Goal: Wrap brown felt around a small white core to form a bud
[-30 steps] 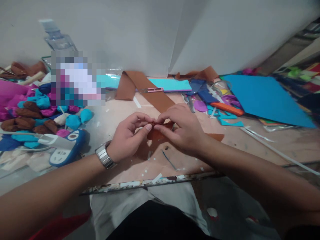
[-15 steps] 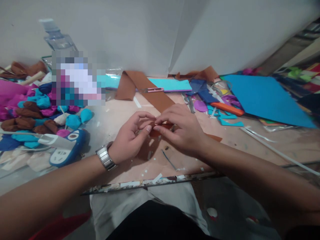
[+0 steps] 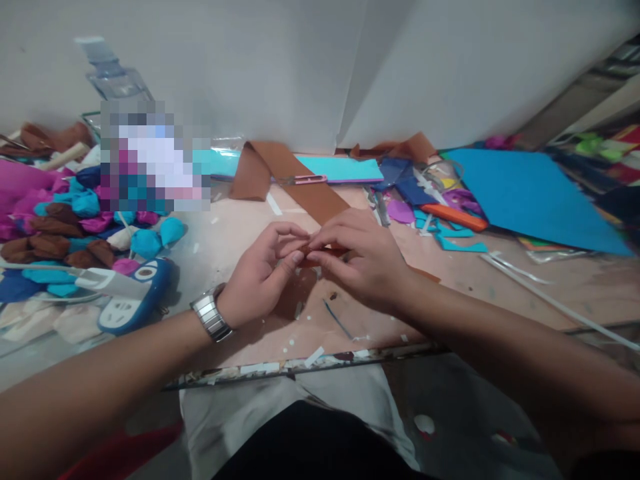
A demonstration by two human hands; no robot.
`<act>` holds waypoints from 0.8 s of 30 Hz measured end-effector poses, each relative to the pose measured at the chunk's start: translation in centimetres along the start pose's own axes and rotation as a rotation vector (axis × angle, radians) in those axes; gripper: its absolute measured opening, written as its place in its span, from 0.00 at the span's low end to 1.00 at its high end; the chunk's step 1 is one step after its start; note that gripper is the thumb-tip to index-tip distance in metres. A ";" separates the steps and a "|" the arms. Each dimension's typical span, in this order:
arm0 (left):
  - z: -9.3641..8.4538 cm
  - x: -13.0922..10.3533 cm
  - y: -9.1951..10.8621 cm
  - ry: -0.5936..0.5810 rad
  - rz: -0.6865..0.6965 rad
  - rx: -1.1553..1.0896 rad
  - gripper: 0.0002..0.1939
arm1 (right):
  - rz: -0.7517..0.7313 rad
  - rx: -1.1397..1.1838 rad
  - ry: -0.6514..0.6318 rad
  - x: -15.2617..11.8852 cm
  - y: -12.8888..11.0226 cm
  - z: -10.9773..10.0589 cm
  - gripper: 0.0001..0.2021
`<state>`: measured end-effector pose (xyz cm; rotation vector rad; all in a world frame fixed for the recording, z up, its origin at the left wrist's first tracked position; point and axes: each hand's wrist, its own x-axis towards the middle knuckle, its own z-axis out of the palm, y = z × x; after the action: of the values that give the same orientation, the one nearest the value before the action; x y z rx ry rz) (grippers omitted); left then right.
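Both hands meet over the middle of the table, pinching a small brown piece (image 3: 311, 259) between thumbs and fingertips. My left hand (image 3: 265, 270), with a silver watch at the wrist, grips its left end. My right hand (image 3: 367, 260) closes on it from the right and hides much of it. Behind them a long brown strip (image 3: 305, 190) lies folded across a turquoise strip (image 3: 350, 169), with small pink-handled scissors or snips (image 3: 307, 179) on top. A brown end (image 3: 425, 275) shows beneath my right forearm.
Pink, blue and brown wrapped bundles (image 3: 60, 227) are heaped at the left, beside a blue-and-white charger (image 3: 131, 300). A clear bottle (image 3: 117, 77) stands behind. At the right lie an orange cutter (image 3: 455, 217), a blue sheet (image 3: 530, 193) and white rods (image 3: 560, 300).
The brown piece between my fingertips has tilted, and less of it shows below them. My hands have stayed in nearly the same place.
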<state>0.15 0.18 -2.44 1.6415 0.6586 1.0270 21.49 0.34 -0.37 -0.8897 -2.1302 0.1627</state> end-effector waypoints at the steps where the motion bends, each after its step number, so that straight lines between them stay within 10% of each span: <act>1: 0.0 0.0 0.0 0.012 -0.003 0.000 0.12 | -0.001 0.006 0.001 0.0 0.0 0.0 0.05; 24: -0.9 0.6 0.1 0.127 0.156 0.319 0.07 | 0.047 0.054 -0.001 0.0 0.2 -0.1 0.09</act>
<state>-0.35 1.04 -2.05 1.9392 0.8215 1.1927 21.68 0.49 -0.38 -0.9082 -2.0968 0.2435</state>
